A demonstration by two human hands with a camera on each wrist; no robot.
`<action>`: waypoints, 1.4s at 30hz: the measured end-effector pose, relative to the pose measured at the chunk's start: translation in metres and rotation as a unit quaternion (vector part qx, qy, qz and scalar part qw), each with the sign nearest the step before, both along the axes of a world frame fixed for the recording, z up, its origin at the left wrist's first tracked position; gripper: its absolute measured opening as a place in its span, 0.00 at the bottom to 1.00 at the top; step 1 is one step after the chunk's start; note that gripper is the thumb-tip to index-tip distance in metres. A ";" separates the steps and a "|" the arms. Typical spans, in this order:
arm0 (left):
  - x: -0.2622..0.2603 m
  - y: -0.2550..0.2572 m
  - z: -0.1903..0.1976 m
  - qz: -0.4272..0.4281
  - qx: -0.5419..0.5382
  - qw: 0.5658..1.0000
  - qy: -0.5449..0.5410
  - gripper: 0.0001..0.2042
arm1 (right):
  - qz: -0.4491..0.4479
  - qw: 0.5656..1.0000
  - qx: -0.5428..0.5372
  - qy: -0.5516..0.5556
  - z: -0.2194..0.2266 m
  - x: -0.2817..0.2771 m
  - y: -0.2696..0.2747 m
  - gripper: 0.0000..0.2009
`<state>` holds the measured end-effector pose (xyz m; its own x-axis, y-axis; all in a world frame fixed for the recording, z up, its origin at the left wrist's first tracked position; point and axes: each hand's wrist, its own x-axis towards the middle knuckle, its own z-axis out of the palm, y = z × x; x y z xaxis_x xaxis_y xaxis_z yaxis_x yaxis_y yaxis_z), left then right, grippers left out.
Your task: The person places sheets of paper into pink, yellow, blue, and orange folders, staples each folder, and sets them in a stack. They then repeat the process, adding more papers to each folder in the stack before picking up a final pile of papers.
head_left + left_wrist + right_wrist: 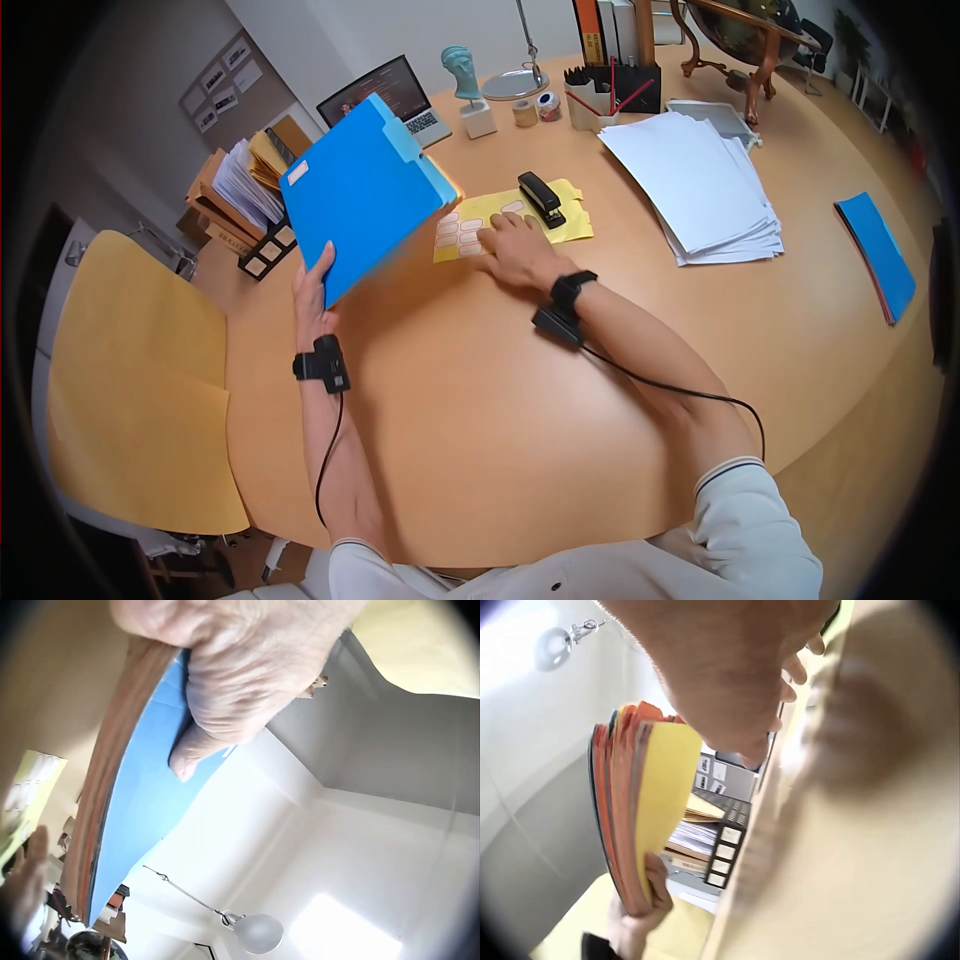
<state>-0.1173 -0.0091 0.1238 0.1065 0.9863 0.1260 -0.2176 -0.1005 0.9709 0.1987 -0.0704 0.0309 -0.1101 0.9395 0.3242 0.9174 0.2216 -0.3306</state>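
My left hand (314, 290) grips a thick stack of tabbed file folders (362, 190) by its near lower corner, thumb over the blue front folder. The stack is raised and tilted above the table; a small white label is stuck on the blue cover. From the right wrist view, a yellow folder (667, 787) forms its other face, with red and orange edges between. My right hand (522, 252) reaches over a yellow tabbed folder (570, 230) that lies flat, its fingers extended over the white labels (470, 238). A black stapler (542, 200) lies on that folder, just beyond the fingertips.
White paper (690, 190) is piled to the right, near another blue folder (878, 255) at the table's edge. Behind stand a laptop (385, 100), a bust (462, 80), tape rolls (536, 108) and a pen holder (590, 105). A file rack (268, 250) sits at left.
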 end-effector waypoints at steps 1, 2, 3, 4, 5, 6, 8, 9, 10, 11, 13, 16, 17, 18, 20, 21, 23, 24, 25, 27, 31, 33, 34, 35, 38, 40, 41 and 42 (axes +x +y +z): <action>0.004 0.012 -0.004 0.007 -0.002 1.000 -0.001 0.32 | 0.007 1.000 0.026 -0.001 -0.009 0.002 -0.005 0.21; 0.008 0.021 -0.006 0.007 -0.006 1.000 -0.003 0.32 | 0.014 0.999 0.051 -0.002 -0.010 0.004 -0.009 0.20; 0.014 0.029 -0.010 -0.001 -0.017 1.000 -0.010 0.33 | 0.016 0.999 0.046 -0.006 -0.010 0.010 -0.011 0.20; 0.019 0.034 -0.015 -0.010 -0.031 0.999 -0.017 0.33 | 0.043 0.998 0.046 -0.010 -0.009 0.014 -0.015 0.20; 0.022 0.042 -0.025 -0.009 -0.036 0.999 -0.021 0.33 | 0.069 0.996 0.047 -0.013 -0.007 0.018 -0.018 0.20; 0.026 0.051 -0.036 -0.015 -0.033 0.999 -0.022 0.33 | 0.070 0.996 0.044 -0.015 -0.007 0.022 -0.021 0.20; 0.032 0.062 -0.046 -0.020 -0.032 0.999 -0.025 0.33 | 0.093 0.993 0.066 -0.014 -0.005 0.025 -0.024 0.19; 0.039 0.061 -0.049 -0.027 -0.038 0.999 -0.024 0.32 | 0.094 0.994 0.062 -0.015 -0.004 0.026 -0.024 0.19; 0.045 0.061 -0.052 -0.033 -0.044 0.998 -0.023 0.32 | 0.093 0.994 0.060 -0.019 -0.003 0.026 -0.025 0.19; 0.050 0.060 -0.054 -0.032 -0.050 0.998 -0.025 0.32 | 0.092 0.994 0.056 -0.022 -0.002 0.026 -0.026 0.19; 0.060 0.061 -0.056 -0.030 -0.042 0.999 0.007 0.33 | 0.091 0.995 0.042 -0.011 -0.001 0.025 -0.026 0.20; 0.057 0.089 -0.082 -0.054 -0.034 0.993 0.099 0.29 | 0.088 0.995 0.036 0.001 0.000 0.026 -0.027 0.21; 0.060 0.089 -0.077 -0.053 -0.039 0.993 0.099 0.29 | 0.087 0.995 0.045 0.000 -0.002 0.025 -0.027 0.22; 0.063 0.087 -0.068 -0.023 -0.095 0.980 0.171 0.30 | 0.090 0.995 0.039 0.000 -0.005 0.025 -0.027 0.22; 0.067 0.088 -0.064 0.008 -0.151 0.959 0.239 0.31 | 0.084 0.994 0.065 -0.001 -0.007 0.026 -0.025 0.22; 0.067 0.091 -0.066 0.025 -0.146 0.957 0.251 0.31 | 0.085 0.995 0.050 -0.001 -0.007 0.026 -0.025 0.23; 0.066 0.095 -0.069 0.042 -0.144 0.953 0.262 0.32 | 0.083 0.995 0.050 -0.001 -0.007 0.026 -0.025 0.23; 0.067 0.096 -0.070 0.055 -0.132 0.953 0.267 0.30 | 0.081 0.995 0.053 -0.002 -0.007 0.026 -0.026 0.23; 0.068 0.096 -0.069 0.067 -0.118 0.953 0.270 0.28 | 0.080 0.995 0.052 -0.004 -0.007 0.026 -0.026 0.23; 0.067 0.101 -0.072 0.053 -0.092 0.961 0.255 0.26 | 0.081 0.995 0.049 -0.005 -0.005 0.026 -0.027 0.21; 0.067 0.105 -0.076 0.060 -0.040 0.963 0.260 0.22 | 0.078 0.996 0.052 0.000 -0.005 0.025 -0.027 0.21; 0.066 0.105 -0.078 0.055 -0.028 0.966 0.252 0.21 | 0.071 0.996 0.054 -0.002 -0.007 0.024 -0.027 0.22; 0.067 0.104 -0.079 0.054 -0.019 0.968 0.244 0.21 | 0.070 0.996 0.055 -0.003 -0.007 0.025 -0.028 0.22; 0.069 0.103 -0.080 0.047 -0.014 0.969 0.242 0.21 | 0.069 0.996 0.056 -0.004 -0.008 0.025 -0.028 0.23; 0.067 0.104 -0.087 0.091 0.025 0.956 0.277 0.22 | 0.062 0.996 0.058 0.022 -0.008 0.025 -0.029 0.25; 0.067 0.103 -0.096 0.128 0.032 0.952 0.278 0.27 | 0.056 0.991 0.106 0.062 -0.005 0.029 -0.034 0.26; 0.072 0.094 -0.097 0.208 0.045 0.912 0.350 0.30 | 0.070 0.980 0.154 0.102 0.001 0.031 -0.039 0.26; 0.075 0.084 -0.098 0.288 0.057 0.861 0.416 0.34 | 0.086 0.965 0.203 0.139 0.007 0.032 -0.044 0.27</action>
<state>-0.0426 0.0745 0.0260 -0.2960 0.8915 0.3428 0.6655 -0.0650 0.7435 0.2308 -0.1147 0.0381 -0.1086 0.7050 0.7009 0.7435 0.5256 -0.4135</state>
